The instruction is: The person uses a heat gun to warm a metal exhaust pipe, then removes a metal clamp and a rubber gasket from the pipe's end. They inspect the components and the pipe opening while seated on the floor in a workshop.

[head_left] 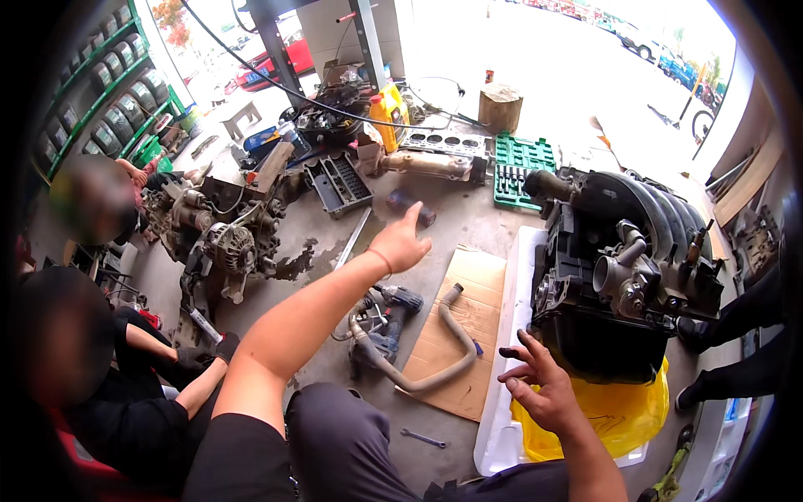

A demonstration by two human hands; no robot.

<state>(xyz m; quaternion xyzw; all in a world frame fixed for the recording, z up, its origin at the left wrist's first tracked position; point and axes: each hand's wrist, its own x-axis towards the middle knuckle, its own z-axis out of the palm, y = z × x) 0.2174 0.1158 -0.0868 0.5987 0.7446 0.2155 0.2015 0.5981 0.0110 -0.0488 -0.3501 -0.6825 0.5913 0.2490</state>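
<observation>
My left hand point(401, 241) reaches out over the floor with its index finger stretched and nothing in its grasp. Just beyond the fingertip lies a dark cylindrical object point(422, 216), partly hidden by the hand. My right hand point(542, 386), its fingertips blackened, hovers palm up with fingers apart and holds nothing. Beside it stands a black engine assembly point(602, 343) with a metal throttle body point(619, 272) and ribbed intake. A curved grey hose point(431, 383) rests partly on flattened cardboard point(470, 284), next to a cordless power tool point(393, 314).
A wrench point(423, 437) lies near my knee. Yellow plastic point(619, 410) and a white foam tray point(498, 443) lie beneath the engine. Farther off are a green socket set point(523, 155), a cylinder head point(446, 140) and a yellow jug point(389, 117). A co-worker's gloved hand point(226, 347) is left, near another engine point(230, 243).
</observation>
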